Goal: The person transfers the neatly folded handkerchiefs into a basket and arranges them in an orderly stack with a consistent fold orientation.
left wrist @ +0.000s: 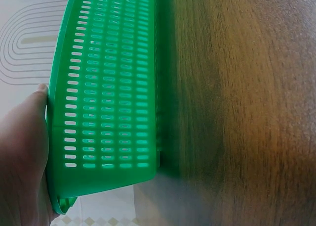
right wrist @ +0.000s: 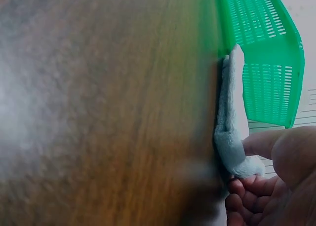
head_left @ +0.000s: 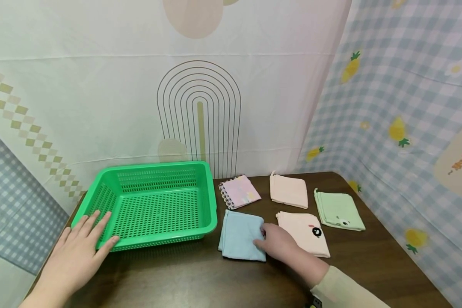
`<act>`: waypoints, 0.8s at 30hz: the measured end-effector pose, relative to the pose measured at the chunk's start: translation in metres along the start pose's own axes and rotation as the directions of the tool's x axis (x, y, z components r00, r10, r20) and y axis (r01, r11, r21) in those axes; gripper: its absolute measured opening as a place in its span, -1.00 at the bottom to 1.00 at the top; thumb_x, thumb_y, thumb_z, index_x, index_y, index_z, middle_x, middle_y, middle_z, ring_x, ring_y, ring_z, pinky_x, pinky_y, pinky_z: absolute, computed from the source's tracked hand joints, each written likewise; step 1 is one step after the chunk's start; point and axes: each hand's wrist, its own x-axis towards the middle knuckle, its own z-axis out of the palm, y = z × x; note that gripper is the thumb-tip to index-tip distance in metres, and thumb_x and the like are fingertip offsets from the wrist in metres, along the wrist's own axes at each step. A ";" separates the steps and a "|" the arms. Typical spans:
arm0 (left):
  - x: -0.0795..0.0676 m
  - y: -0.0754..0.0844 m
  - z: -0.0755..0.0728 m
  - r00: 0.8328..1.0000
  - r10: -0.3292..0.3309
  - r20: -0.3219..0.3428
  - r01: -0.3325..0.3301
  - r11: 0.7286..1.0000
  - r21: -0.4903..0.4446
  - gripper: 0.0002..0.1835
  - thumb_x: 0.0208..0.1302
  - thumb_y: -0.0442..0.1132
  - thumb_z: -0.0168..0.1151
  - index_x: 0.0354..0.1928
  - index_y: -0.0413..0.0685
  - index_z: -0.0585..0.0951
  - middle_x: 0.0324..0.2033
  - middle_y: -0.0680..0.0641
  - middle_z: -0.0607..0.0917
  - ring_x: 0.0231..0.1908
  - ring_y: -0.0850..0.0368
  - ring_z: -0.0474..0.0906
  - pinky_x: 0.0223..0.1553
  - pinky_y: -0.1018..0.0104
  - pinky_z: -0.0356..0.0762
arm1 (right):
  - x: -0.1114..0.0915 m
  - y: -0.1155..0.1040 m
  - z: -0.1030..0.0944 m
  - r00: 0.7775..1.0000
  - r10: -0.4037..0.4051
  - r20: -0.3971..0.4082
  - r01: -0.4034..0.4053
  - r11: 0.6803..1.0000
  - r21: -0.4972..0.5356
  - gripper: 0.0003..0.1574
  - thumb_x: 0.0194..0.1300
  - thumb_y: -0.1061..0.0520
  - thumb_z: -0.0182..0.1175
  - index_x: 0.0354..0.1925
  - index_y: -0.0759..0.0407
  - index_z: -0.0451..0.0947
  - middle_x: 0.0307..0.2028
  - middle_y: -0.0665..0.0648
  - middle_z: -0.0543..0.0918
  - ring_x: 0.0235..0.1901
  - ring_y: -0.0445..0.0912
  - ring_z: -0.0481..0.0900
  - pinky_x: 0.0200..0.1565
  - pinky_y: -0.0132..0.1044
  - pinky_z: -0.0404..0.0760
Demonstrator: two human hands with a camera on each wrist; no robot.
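Note:
A folded blue towel (head_left: 241,235) lies on the dark wooden table, right of a green plastic basket (head_left: 205,233). My right hand (head_left: 279,243) pinches the towel's right edge between thumb and fingers; in the right wrist view the thumb presses on top of the towel (right wrist: 231,112) with curled fingers under its edge. At the basket's front left corner, my left hand (head_left: 77,250) rests on the rim with straight, spread fingers. The left wrist view shows the perforated basket side (left wrist: 106,102) and that hand (left wrist: 22,152) along the rim.
Behind the blue towel lies a folded pink-purple towel (head_left: 241,191) with a checkered edge. To the right are a plain pale pink towel (head_left: 289,191), another with an embroidered face (head_left: 304,235), and a green towel (head_left: 340,210). A patterned cloth (head_left: 254,107) hangs behind the table.

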 end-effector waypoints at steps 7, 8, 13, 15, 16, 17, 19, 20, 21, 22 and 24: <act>-0.002 0.002 -0.002 1.000 -0.001 -0.001 0.001 1.000 0.003 -0.18 0.49 0.26 -0.11 0.60 0.12 -0.10 0.48 -0.38 0.07 0.44 -0.48 -0.13 0.35 -0.44 -0.46 | -0.003 0.000 0.003 0.998 -0.011 -0.056 0.016 0.996 0.092 -0.64 0.17 0.06 0.42 -0.41 0.09 0.39 -0.59 0.01 0.35 -0.57 -0.11 0.31 -0.48 -0.26 0.26; -0.002 0.002 -0.002 1.000 -0.003 0.002 0.003 1.000 0.004 -0.18 0.49 0.26 -0.11 0.60 0.11 -0.10 0.48 -0.38 0.07 0.44 -0.48 -0.13 0.35 -0.44 -0.45 | -0.003 0.000 0.003 0.998 -0.010 -0.056 0.016 0.994 0.109 -0.66 0.18 0.07 0.42 -0.38 0.10 0.40 -0.57 0.01 0.37 -0.56 -0.11 0.31 -0.48 -0.26 0.27; -0.004 0.003 -0.001 1.000 -0.004 0.002 0.004 1.000 0.009 -0.18 0.50 0.26 -0.10 0.60 0.12 -0.09 0.48 -0.37 0.08 0.44 -0.47 -0.10 0.36 -0.42 -0.45 | 0.000 0.001 0.004 0.998 0.020 -0.052 -0.008 0.977 0.212 -0.69 0.17 0.11 0.44 -0.27 0.18 0.49 -0.49 0.02 0.45 -0.49 -0.12 0.38 -0.40 -0.25 0.38; -0.004 0.002 0.000 1.000 0.001 -0.011 -0.001 1.000 0.011 -0.19 0.49 0.25 -0.09 0.60 0.13 -0.09 0.48 -0.37 0.08 0.44 -0.47 -0.10 0.37 -0.39 -0.49 | 0.001 0.002 0.004 0.998 0.033 -0.060 -0.017 0.969 0.247 -0.65 0.17 0.12 0.44 -0.16 0.24 0.55 -0.45 0.02 0.48 -0.46 -0.13 0.40 -0.36 -0.24 0.42; -0.004 0.002 0.000 1.000 0.004 -0.019 -0.004 1.000 0.012 -0.19 0.50 0.25 -0.10 0.60 0.13 -0.09 0.48 -0.37 0.08 0.44 -0.46 -0.10 0.37 -0.38 -0.51 | 0.002 0.002 0.004 0.997 0.039 -0.064 -0.021 0.965 0.261 -0.59 0.17 0.13 0.43 -0.07 0.28 0.56 -0.44 0.02 0.48 -0.45 -0.13 0.40 -0.35 -0.24 0.43; -0.005 0.001 0.000 1.000 0.007 -0.025 -0.006 1.000 0.014 -0.19 0.50 0.25 -0.10 0.60 0.13 -0.09 0.48 -0.36 0.09 0.44 -0.46 -0.11 0.37 -0.37 -0.52 | 0.003 0.001 0.004 0.997 0.041 -0.070 -0.021 0.963 0.268 -0.51 0.17 0.13 0.43 0.01 0.31 0.55 -0.44 0.02 0.49 -0.44 -0.13 0.40 -0.34 -0.24 0.43; -0.004 0.001 -0.001 0.999 0.008 -0.032 -0.008 1.000 0.016 -0.19 0.50 0.25 -0.10 0.60 0.13 -0.09 0.48 -0.36 0.09 0.44 -0.46 -0.10 0.38 -0.37 -0.52 | 0.005 0.001 0.004 0.996 0.047 -0.075 -0.024 0.959 0.281 -0.36 0.18 0.14 0.42 0.17 0.37 0.50 -0.44 0.01 0.48 -0.44 -0.14 0.40 -0.34 -0.25 0.42; -0.005 0.001 -0.001 1.000 0.007 -0.030 -0.007 1.000 0.016 -0.19 0.50 0.26 -0.10 0.60 0.13 -0.09 0.48 -0.36 0.09 0.44 -0.46 -0.11 0.37 -0.37 -0.51 | 0.006 0.000 0.004 0.996 0.052 -0.068 -0.030 0.956 0.292 -0.30 0.18 0.14 0.42 0.22 0.39 0.47 -0.44 0.02 0.47 -0.45 -0.13 0.39 -0.35 -0.26 0.41; -0.004 0.001 -0.001 1.000 0.006 -0.027 -0.005 1.000 0.015 -0.19 0.49 0.26 -0.10 0.60 0.12 -0.08 0.48 -0.37 0.09 0.44 -0.47 -0.11 0.37 -0.38 -0.50 | 0.007 0.000 0.004 0.997 0.055 -0.060 -0.035 0.952 0.303 -0.26 0.18 0.14 0.42 0.25 0.42 0.44 -0.45 0.03 0.47 -0.45 -0.12 0.39 -0.36 -0.26 0.40; -0.004 0.001 -0.002 1.000 0.005 -0.026 -0.004 1.000 0.016 -0.18 0.49 0.27 -0.10 0.60 0.11 -0.07 0.48 -0.37 0.09 0.44 -0.47 -0.10 0.37 -0.39 -0.48 | 0.007 0.000 0.003 0.997 0.064 -0.047 -0.046 0.947 0.317 -0.23 0.18 0.14 0.41 0.27 0.43 0.42 -0.44 0.03 0.47 -0.44 -0.12 0.39 -0.36 -0.27 0.40; -0.004 0.001 -0.002 1.000 0.001 -0.014 -0.001 1.000 0.013 -0.18 0.49 0.27 -0.11 0.60 0.10 -0.07 0.49 -0.37 0.08 0.44 -0.47 -0.11 0.37 -0.40 -0.47 | 0.008 -0.001 0.002 0.996 0.090 -0.005 -0.082 0.927 0.366 -0.21 0.18 0.16 0.41 0.29 0.46 0.39 -0.41 0.07 0.48 -0.40 -0.09 0.41 -0.34 -0.26 0.41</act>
